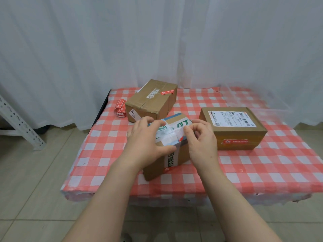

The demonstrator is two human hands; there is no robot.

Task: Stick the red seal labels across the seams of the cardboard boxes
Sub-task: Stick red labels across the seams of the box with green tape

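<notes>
Three cardboard boxes stand on the red-checked table point(262, 168). The near box point(176, 154), wrapped in white and green printed tape, lies under both hands. My left hand point(146, 142) rests on its top with the thumb down its front side. My right hand point(201, 137) pinches a red seal label point(180, 138) with white backing at the box's top edge. The back box point(153, 100) carries a red label point(167, 92) on top. The right box point(234, 126) has a red label point(236, 141) on its front side. A roll of red labels point(121, 109) lies left of the back box.
White curtains point(157, 41) hang behind the table. A grey perforated metal rack leg point(19, 119) stands at the left on the tiled floor point(35, 189). The table's front edge point(139, 194) is close to me.
</notes>
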